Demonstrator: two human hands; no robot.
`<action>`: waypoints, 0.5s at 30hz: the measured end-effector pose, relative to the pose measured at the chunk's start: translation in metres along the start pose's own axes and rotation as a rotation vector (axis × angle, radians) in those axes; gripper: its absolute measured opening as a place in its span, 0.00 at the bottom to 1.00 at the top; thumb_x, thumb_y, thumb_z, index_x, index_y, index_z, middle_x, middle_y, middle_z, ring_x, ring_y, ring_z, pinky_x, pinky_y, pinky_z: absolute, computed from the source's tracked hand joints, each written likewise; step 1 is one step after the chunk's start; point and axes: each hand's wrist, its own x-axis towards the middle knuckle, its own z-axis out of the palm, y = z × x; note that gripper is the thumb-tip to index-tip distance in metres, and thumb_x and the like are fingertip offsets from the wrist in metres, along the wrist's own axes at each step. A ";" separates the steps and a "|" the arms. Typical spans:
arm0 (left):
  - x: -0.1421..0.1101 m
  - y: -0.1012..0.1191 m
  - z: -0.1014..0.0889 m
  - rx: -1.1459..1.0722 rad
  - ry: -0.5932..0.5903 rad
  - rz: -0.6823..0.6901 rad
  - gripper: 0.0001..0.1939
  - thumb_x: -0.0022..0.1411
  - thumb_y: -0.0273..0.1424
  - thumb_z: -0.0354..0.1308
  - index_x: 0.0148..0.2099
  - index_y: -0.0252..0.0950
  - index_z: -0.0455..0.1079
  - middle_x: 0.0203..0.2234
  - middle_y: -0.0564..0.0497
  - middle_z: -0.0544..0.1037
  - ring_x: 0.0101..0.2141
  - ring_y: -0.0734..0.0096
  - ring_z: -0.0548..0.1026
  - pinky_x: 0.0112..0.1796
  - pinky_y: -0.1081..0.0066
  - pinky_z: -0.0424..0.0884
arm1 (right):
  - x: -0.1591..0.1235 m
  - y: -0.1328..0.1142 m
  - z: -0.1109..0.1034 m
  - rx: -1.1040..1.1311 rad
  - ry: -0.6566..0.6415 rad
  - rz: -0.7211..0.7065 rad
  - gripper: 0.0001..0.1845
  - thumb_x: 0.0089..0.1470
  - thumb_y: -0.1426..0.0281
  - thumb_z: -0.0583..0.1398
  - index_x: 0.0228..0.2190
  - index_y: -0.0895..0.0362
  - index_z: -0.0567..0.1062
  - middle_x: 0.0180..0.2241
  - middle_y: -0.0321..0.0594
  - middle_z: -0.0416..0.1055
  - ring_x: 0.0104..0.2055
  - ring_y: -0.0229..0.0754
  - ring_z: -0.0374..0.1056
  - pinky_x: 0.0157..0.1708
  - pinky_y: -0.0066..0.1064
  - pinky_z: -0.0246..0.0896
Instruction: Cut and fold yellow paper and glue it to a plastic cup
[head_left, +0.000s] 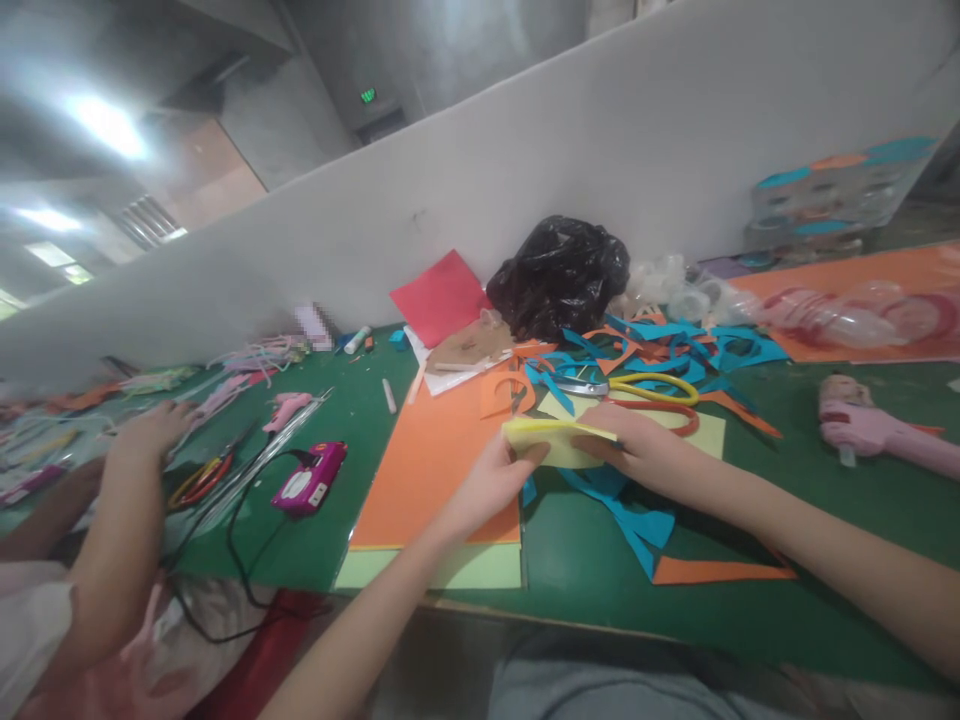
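Observation:
Both my hands hold a folded piece of yellow paper [556,441] just above the green table [577,560]. My left hand [489,486] pinches its left end, and my right hand [637,448] grips its right end with closed fingers. Under the left hand lies a large orange sheet [431,460] on a pale yellow sheet [457,570]. Blue and orange paper scraps [637,520] lie below my right hand. Scissors with yellow and red handles [652,392] rest just behind the paper.
A black plastic bag [559,275] and a red sheet [439,297] lie at the back by a white partition. A pink glue gun [874,428] is at the right, a magenta device [309,478] with a black cable at the left. Another person's arm [120,510] reaches over the table at far left.

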 end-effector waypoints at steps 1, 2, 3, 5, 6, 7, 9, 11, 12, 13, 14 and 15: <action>0.000 -0.002 0.001 -0.004 0.006 0.008 0.16 0.66 0.39 0.59 0.52 0.36 0.72 0.51 0.44 0.79 0.52 0.58 0.76 0.55 0.60 0.69 | 0.000 -0.002 -0.001 0.003 0.002 0.004 0.33 0.66 0.44 0.45 0.32 0.55 0.75 0.32 0.47 0.75 0.37 0.49 0.70 0.39 0.40 0.65; -0.001 -0.003 0.002 -0.011 0.018 0.016 0.17 0.66 0.39 0.59 0.53 0.37 0.72 0.51 0.44 0.79 0.52 0.58 0.76 0.55 0.59 0.69 | 0.000 -0.004 -0.001 0.011 0.005 0.013 0.32 0.66 0.44 0.45 0.32 0.55 0.75 0.32 0.47 0.76 0.37 0.49 0.70 0.39 0.40 0.66; -0.001 -0.005 0.002 -0.022 0.034 0.021 0.17 0.66 0.40 0.59 0.53 0.38 0.72 0.51 0.44 0.79 0.52 0.58 0.76 0.55 0.59 0.69 | 0.000 -0.006 -0.002 0.026 0.010 0.030 0.32 0.66 0.45 0.46 0.32 0.55 0.75 0.32 0.46 0.76 0.37 0.50 0.71 0.39 0.40 0.66; -0.003 -0.005 0.000 -0.046 0.074 0.018 0.17 0.66 0.41 0.60 0.52 0.38 0.73 0.51 0.44 0.80 0.51 0.58 0.77 0.53 0.58 0.71 | 0.000 -0.010 -0.003 0.074 0.023 0.090 0.29 0.65 0.46 0.48 0.33 0.54 0.76 0.33 0.45 0.77 0.37 0.50 0.72 0.38 0.39 0.67; -0.004 -0.004 -0.003 -0.056 0.107 0.010 0.17 0.65 0.42 0.60 0.52 0.38 0.73 0.50 0.44 0.80 0.51 0.57 0.77 0.52 0.59 0.72 | 0.000 -0.012 -0.004 0.104 0.030 0.131 0.27 0.65 0.47 0.50 0.34 0.54 0.77 0.33 0.44 0.77 0.37 0.49 0.72 0.38 0.39 0.68; -0.005 -0.002 -0.007 -0.060 0.150 0.002 0.18 0.64 0.42 0.61 0.51 0.38 0.73 0.49 0.44 0.81 0.50 0.57 0.78 0.51 0.59 0.73 | 0.000 -0.014 -0.005 0.134 0.039 0.174 0.25 0.64 0.49 0.51 0.35 0.54 0.77 0.33 0.43 0.77 0.37 0.49 0.73 0.38 0.38 0.68; -0.006 0.005 -0.022 -0.050 0.270 -0.012 0.19 0.63 0.42 0.62 0.51 0.38 0.73 0.49 0.44 0.81 0.50 0.56 0.78 0.50 0.61 0.74 | -0.001 -0.016 -0.007 0.184 0.063 0.246 0.21 0.64 0.52 0.53 0.37 0.53 0.76 0.33 0.41 0.77 0.37 0.47 0.74 0.37 0.37 0.69; -0.007 0.009 -0.044 -0.008 0.378 0.031 0.21 0.64 0.40 0.61 0.57 0.40 0.70 0.54 0.45 0.78 0.54 0.58 0.76 0.54 0.62 0.72 | -0.002 -0.016 -0.009 0.214 0.087 0.286 0.18 0.63 0.54 0.53 0.38 0.53 0.75 0.32 0.40 0.77 0.36 0.46 0.74 0.37 0.36 0.69; -0.006 0.010 -0.057 0.024 0.422 0.054 0.22 0.63 0.38 0.61 0.58 0.39 0.69 0.55 0.45 0.77 0.56 0.58 0.75 0.55 0.62 0.71 | -0.003 -0.017 -0.009 0.223 0.097 0.295 0.17 0.63 0.54 0.53 0.37 0.53 0.74 0.31 0.40 0.76 0.36 0.45 0.74 0.37 0.35 0.69; -0.005 0.008 -0.072 0.048 0.441 0.045 0.23 0.63 0.37 0.60 0.59 0.39 0.67 0.56 0.44 0.77 0.56 0.57 0.74 0.56 0.61 0.71 | -0.003 -0.017 -0.009 0.228 0.104 0.298 0.17 0.63 0.55 0.53 0.37 0.53 0.74 0.31 0.39 0.76 0.36 0.45 0.74 0.37 0.35 0.69; -0.003 0.004 -0.087 0.061 0.451 0.006 0.24 0.62 0.35 0.60 0.60 0.38 0.67 0.55 0.43 0.77 0.55 0.57 0.75 0.55 0.59 0.72 | -0.003 -0.017 -0.009 0.227 0.108 0.298 0.17 0.63 0.55 0.53 0.37 0.53 0.73 0.31 0.39 0.75 0.36 0.45 0.73 0.36 0.35 0.69; -0.001 -0.002 -0.102 0.072 0.458 -0.038 0.26 0.61 0.34 0.61 0.60 0.36 0.66 0.55 0.41 0.77 0.53 0.56 0.76 0.54 0.58 0.73 | -0.003 -0.017 -0.009 0.223 0.108 0.296 0.17 0.63 0.55 0.53 0.37 0.53 0.73 0.30 0.39 0.75 0.36 0.45 0.73 0.36 0.35 0.69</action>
